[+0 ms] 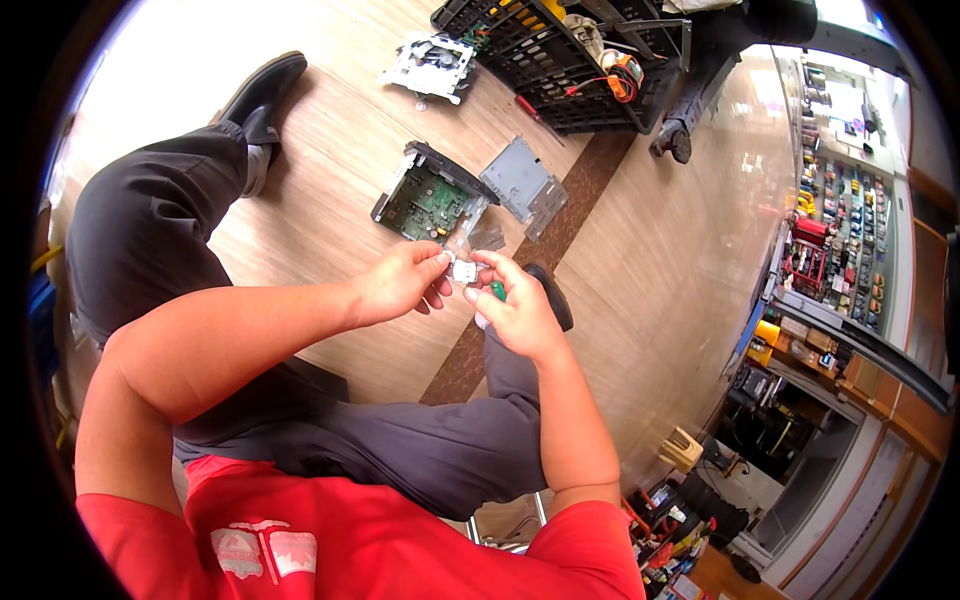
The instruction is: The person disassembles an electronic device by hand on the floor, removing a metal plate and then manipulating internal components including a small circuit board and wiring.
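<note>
Floor [640, 260] stretches wide rightward; dismantled device [425, 205], front edge just beyond hands. Left hand [402, 278], right hand [517, 308]: fingertips nearly together, pinching small white part [464, 271].

The small part [464, 271] is showing white, the circuit board [425, 207] green, the flat panel [518, 172] grey. The floor [640, 290] is displaying tan wood grain, its strip [592, 180] mottled dark brown. The shirt [400, 545] is showing red with a whitish print [295, 552], the crate [556, 85] black.
</note>
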Tool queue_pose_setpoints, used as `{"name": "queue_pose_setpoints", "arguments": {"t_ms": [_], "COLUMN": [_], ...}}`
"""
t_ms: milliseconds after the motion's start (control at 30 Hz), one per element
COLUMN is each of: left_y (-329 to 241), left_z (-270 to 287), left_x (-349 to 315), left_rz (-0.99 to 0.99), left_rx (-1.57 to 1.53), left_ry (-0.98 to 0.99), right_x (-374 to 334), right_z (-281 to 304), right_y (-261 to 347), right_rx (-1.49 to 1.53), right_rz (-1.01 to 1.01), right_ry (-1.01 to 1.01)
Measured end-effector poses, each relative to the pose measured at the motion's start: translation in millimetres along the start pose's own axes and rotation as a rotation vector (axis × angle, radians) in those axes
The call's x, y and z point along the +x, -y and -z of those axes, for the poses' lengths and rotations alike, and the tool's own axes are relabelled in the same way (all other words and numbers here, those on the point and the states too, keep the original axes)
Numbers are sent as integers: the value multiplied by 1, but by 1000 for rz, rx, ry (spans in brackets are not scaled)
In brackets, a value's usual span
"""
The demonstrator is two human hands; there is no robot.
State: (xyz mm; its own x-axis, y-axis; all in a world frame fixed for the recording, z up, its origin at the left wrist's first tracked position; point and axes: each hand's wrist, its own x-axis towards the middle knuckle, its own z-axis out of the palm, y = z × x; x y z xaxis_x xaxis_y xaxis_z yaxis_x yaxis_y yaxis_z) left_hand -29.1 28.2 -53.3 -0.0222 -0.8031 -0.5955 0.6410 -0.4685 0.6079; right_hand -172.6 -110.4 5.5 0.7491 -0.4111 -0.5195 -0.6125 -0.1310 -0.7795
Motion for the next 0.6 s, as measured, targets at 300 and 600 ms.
{"name": "queue_pose_setpoints", "arguments": {"t_ms": [300,600], "left_y": [-2,6], "left_z": [0,-2], "left_x": [-1,3], "left_rz": [-12,-68], "left_rx": [7,78], "left_ry": [18,3], "right_x": [0,1], "right_z": [2,3], "right_y": [7,4], "right_rx": [-3,145], "right_rz": [-35,-126], "right_ry": [29,53]}}
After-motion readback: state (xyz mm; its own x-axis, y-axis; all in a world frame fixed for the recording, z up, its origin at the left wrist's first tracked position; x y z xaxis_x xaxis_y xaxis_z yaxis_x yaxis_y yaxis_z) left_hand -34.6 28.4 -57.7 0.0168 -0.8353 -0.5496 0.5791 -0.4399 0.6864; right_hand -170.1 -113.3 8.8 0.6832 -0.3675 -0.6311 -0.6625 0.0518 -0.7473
